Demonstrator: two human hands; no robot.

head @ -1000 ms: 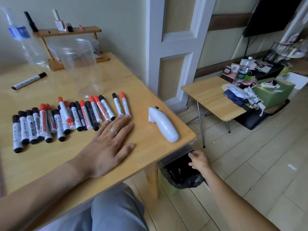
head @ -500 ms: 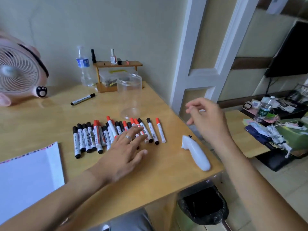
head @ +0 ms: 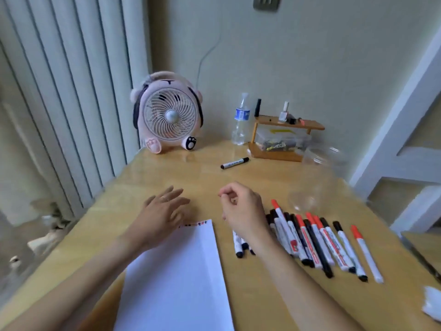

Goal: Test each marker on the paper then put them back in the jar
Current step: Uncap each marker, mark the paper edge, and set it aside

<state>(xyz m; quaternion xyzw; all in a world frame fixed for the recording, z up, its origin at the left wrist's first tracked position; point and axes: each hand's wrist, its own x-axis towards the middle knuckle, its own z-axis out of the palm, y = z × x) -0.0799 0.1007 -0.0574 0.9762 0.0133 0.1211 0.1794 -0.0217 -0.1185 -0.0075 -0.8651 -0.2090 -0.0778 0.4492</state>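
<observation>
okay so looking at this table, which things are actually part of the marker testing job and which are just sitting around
Part of the job:
row of markers
lone black-capped marker
white paper
clear jar

Just lying about:
pink fan
water bottle
wooden shelf with small bottles
white item at the right edge

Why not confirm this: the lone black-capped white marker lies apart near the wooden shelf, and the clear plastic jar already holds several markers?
One error: the clear plastic jar holds no markers, per the head view. The lone black-capped white marker does lie apart near the wooden shelf.
</observation>
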